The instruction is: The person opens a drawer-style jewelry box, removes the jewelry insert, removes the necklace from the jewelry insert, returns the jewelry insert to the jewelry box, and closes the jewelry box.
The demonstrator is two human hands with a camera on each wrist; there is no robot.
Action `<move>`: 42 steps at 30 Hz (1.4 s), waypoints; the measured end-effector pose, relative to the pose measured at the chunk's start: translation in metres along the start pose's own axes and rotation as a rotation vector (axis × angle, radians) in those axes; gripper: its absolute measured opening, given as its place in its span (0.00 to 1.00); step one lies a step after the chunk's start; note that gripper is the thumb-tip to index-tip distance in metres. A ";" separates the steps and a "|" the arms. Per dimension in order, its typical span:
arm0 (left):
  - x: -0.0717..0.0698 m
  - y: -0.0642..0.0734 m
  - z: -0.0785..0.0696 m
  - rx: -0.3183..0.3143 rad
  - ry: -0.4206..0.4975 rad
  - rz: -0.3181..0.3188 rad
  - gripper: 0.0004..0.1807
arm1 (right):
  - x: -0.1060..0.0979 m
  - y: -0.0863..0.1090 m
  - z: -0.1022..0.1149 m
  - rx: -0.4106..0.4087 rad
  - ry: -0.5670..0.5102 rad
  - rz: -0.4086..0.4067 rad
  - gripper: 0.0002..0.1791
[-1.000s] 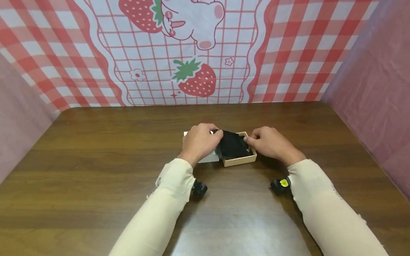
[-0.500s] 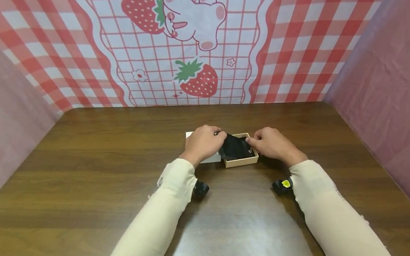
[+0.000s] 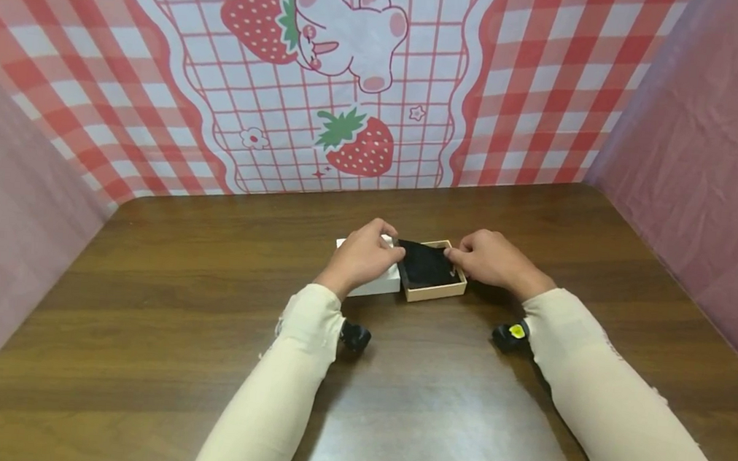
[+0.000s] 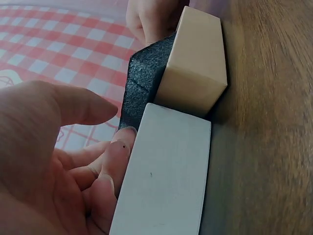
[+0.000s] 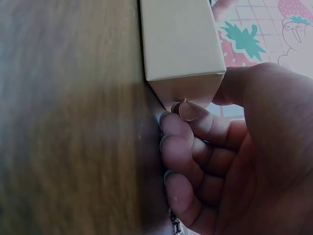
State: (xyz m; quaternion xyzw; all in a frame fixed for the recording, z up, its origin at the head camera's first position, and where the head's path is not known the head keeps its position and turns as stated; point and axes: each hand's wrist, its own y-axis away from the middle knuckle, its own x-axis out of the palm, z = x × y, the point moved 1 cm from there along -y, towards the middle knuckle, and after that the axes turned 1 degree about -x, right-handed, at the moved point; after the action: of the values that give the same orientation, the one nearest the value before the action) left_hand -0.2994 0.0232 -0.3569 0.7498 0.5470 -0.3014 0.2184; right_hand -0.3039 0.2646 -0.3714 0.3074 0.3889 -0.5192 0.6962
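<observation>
On a brown table (image 3: pixel 138 313) before checked cloth (image 3: pixel 554 71) sits a tan box (image 3: pixel 436 293).

High up, the head camera looks forward and down, well back, taking in counter (image 3: pixel 445 413) and checked backdrop (image 3: pixel 554 71). In close: the left wrist view lies sideways, counter down its right side; the right wrist view, just as near, puts it left. Both share the tan box (image 4: pixel 195 54), upper right and top centre.
</observation>
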 end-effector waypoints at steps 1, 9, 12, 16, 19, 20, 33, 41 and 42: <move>0.000 0.000 0.000 -0.003 0.010 0.000 0.20 | 0.000 0.000 0.000 0.001 -0.002 0.002 0.23; 0.001 0.001 0.000 0.028 -0.040 0.019 0.13 | -0.002 0.001 0.000 0.005 -0.006 0.007 0.24; 0.003 0.000 -0.001 0.032 -0.088 0.009 0.13 | -0.002 0.001 0.000 0.010 -0.004 0.005 0.24; 0.006 -0.001 -0.002 0.050 -0.171 -0.019 0.10 | -0.002 0.002 0.001 0.006 -0.002 0.002 0.24; 0.008 -0.001 -0.003 0.064 -0.226 -0.037 0.08 | -0.002 0.002 0.002 -0.001 -0.002 -0.001 0.24; 0.009 -0.001 -0.003 0.067 -0.240 -0.041 0.07 | -0.002 0.002 0.002 -0.004 -0.003 -0.001 0.24; 0.011 0.000 -0.002 0.075 -0.282 -0.087 0.06 | 0.001 -0.002 0.002 -0.012 0.030 -0.024 0.25; 0.013 0.000 -0.003 0.067 -0.330 -0.116 0.06 | 0.001 -0.001 0.002 -0.005 0.028 -0.016 0.25; 0.014 0.000 -0.003 0.066 -0.337 -0.118 0.06 | 0.001 -0.001 0.002 -0.005 0.028 -0.017 0.25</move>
State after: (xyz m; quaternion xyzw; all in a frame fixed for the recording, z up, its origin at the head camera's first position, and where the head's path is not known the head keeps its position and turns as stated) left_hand -0.2952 0.0347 -0.3642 0.6621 0.5356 -0.4528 0.2642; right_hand -0.3037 0.2620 -0.3710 0.3096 0.4026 -0.5195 0.6872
